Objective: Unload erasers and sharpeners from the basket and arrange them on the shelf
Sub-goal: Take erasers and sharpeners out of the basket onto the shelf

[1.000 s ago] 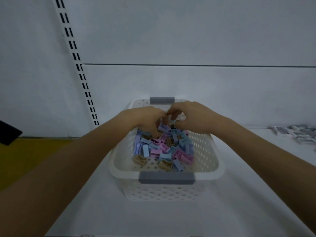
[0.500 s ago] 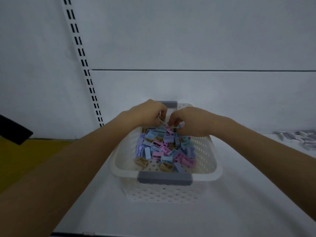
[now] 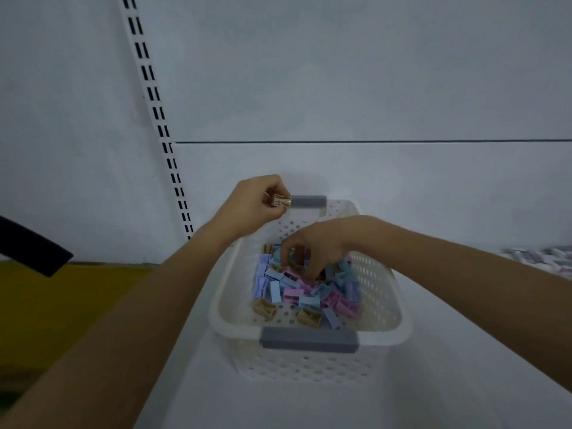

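Observation:
A white perforated basket (image 3: 388, 301) with grey handles stands on the white shelf (image 3: 192, 382). It holds a heap of several small sharpeners (image 3: 297, 292) in blue, pink, purple and tan. My left hand (image 3: 253, 205) is raised above the basket's far left corner and pinches a tan sharpener (image 3: 282, 201). My right hand (image 3: 312, 246) reaches down into the heap, its fingers curled among the pieces; what they hold is hidden.
A slotted white shelf upright (image 3: 154, 103) runs up the back wall at the left. Several grey packaged items (image 3: 544, 258) lie on the shelf at the far right. A yellow surface (image 3: 62, 298) and a dark object (image 3: 28, 246) lie left of the shelf.
My left hand has lifted out of the basket, up and to the left, with a tan sharpener. My right hand has dropped lower into the heap.

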`<control>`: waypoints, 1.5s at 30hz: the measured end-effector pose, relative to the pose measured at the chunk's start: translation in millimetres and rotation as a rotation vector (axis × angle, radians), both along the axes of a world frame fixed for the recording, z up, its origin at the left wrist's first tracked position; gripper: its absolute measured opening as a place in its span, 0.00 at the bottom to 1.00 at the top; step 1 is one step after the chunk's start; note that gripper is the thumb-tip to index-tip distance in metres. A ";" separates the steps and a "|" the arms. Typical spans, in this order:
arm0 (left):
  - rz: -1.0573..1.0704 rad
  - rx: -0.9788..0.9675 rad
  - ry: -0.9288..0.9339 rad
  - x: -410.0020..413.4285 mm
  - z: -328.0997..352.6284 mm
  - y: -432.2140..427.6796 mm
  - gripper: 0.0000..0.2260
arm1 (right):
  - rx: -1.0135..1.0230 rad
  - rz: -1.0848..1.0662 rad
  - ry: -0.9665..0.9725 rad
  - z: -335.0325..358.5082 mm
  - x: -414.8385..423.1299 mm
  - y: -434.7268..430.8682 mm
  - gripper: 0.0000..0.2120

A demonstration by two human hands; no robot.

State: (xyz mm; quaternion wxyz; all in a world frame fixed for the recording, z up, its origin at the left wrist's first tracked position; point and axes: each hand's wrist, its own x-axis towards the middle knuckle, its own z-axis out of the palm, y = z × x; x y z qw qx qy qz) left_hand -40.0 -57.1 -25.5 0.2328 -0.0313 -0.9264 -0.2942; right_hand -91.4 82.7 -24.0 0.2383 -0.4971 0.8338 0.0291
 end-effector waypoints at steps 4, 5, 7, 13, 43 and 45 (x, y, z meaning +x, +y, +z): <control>0.005 0.010 0.018 0.1 -1.0 -0.4 0.06 | -0.012 0.007 0.001 -2.1 1.3 1.3 0.23; 0.004 0.001 0.014 -0.3 -1.4 -0.6 0.06 | 0.007 0.017 0.010 -2.5 2.0 1.7 0.26; 0.000 -0.017 0.002 -0.9 -1.9 -1.2 0.05 | 0.046 0.034 0.032 -2.6 4.0 1.7 0.29; -0.006 0.006 0.013 0.1 -3.6 -2.8 0.05 | -0.001 0.034 0.054 -4.7 4.7 2.6 0.20; -0.074 -0.163 -0.054 -4.1 13.5 -2.2 0.06 | -0.293 -0.120 0.120 46.0 16.5 24.2 0.08; -0.082 -0.213 -0.061 -3.4 26.1 2.4 0.06 | -0.317 -0.126 0.128 53.9 18.0 27.3 0.08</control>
